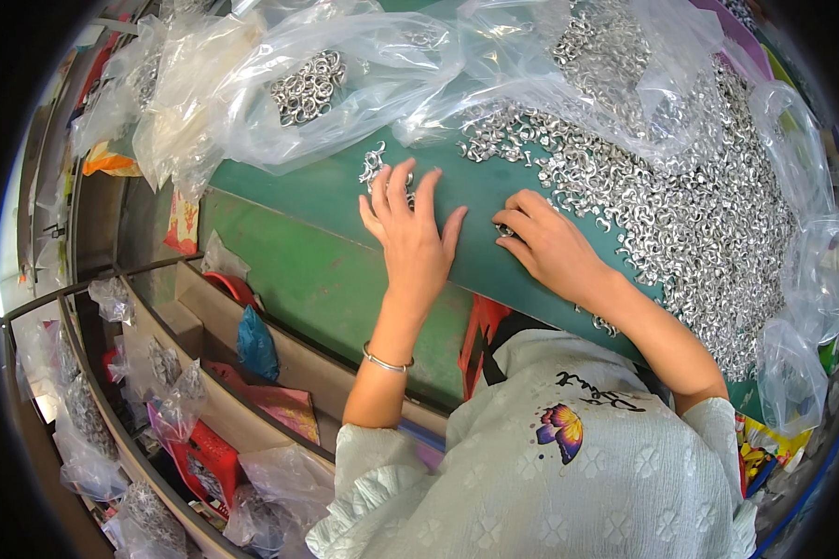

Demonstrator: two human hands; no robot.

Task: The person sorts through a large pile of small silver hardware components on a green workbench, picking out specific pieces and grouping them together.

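Note:
My left hand (412,233) hovers over or rests on the green tabletop, its fingers spread apart. Under and beyond its fingertips lies a little cluster of small curved silver metal pieces (373,160); whether the fingers touch them I cannot tell. To the right, my right hand (548,244) is closed in a pinch on a small silver metal piece (504,230), mostly covered by the fingers. A large spread heap of similar curved metal pieces (662,219) covers the table's right side, just beyond that hand.
Clear plastic bags (382,65) lie along the far side; one holds a clump of silver rings (309,88). A lower green surface (317,279) runs along the table's left edge. Compartments at lower left hold bagged metal parts, a red basket (210,461) and a blue bag (256,343).

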